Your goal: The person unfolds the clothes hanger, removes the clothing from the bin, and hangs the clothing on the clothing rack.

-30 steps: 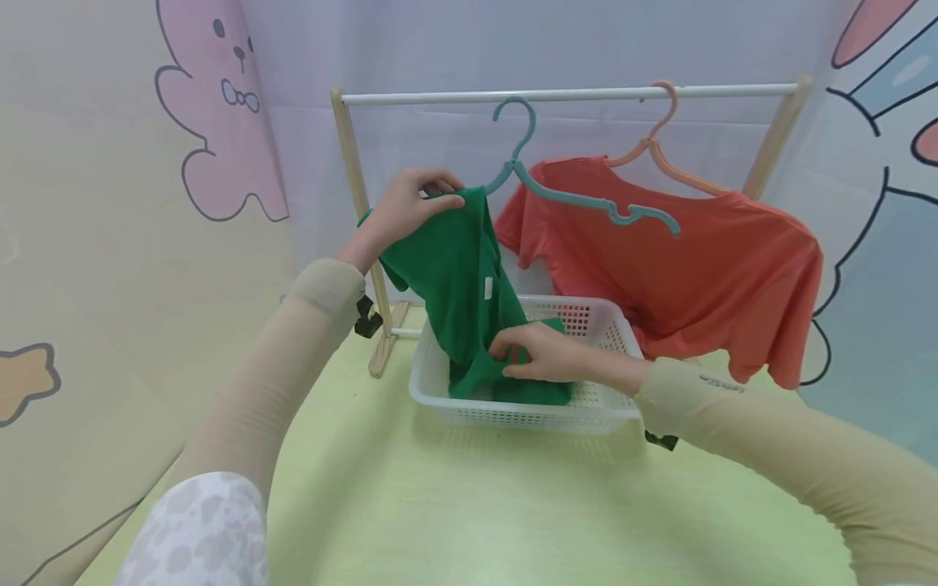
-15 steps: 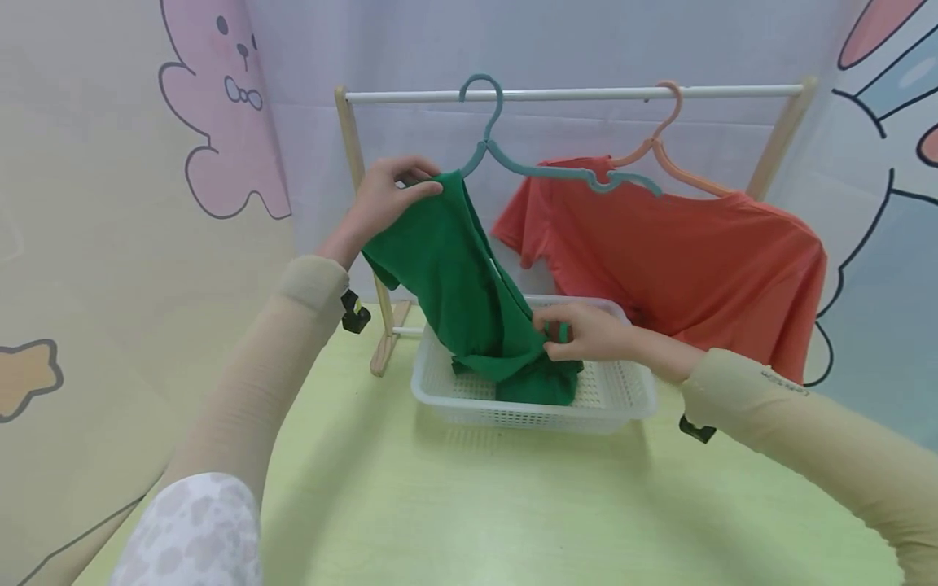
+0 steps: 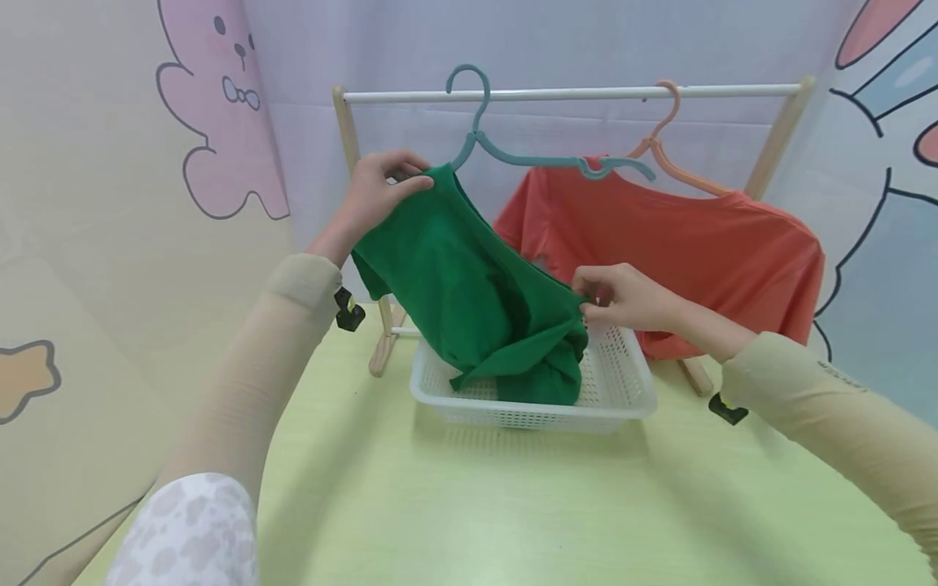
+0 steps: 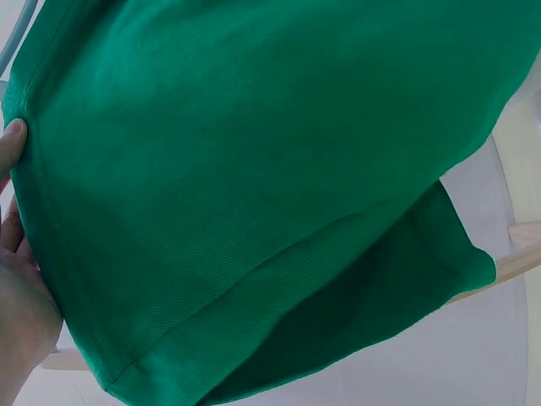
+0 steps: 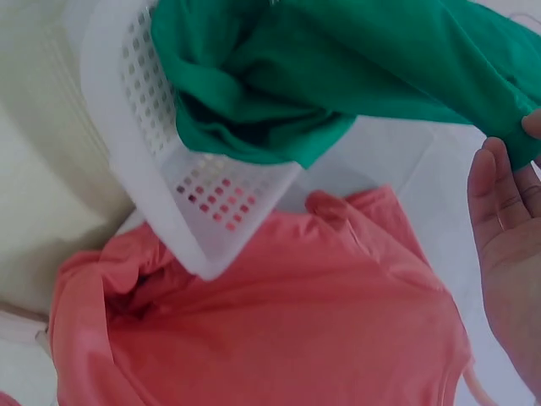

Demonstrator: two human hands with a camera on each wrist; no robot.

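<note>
A green T-shirt (image 3: pixel 458 268) hangs slanted between both hands, its lower part bunched in the white basket (image 3: pixel 528 417). My left hand (image 3: pixel 381 191) pinches its upper left shoulder, where one arm of a teal hanger (image 3: pixel 531 160) goes into the neck opening. The hanger's other arm sticks out bare to the right, above the shirt. With thumb and fingers, my right hand (image 3: pixel 630 299) pinches the shirt's right upper edge. In the left wrist view a sleeve of the green T-shirt (image 4: pixel 254 211) fills the picture. The hanger's left end is hidden inside the cloth.
A clothes rack with a white rail (image 3: pixel 564 95) and wooden posts stands behind the basket. On its right side hangs a red T-shirt (image 3: pixel 681 260) on an orange hanger (image 3: pixel 681 167). The pale yellow-green table (image 3: pixel 469 496) extends in front.
The right hand has moved right and up, drawing the shirt's edge out wide. My left hand has risen and shifted left with the shirt's shoulder and the teal hanger.
</note>
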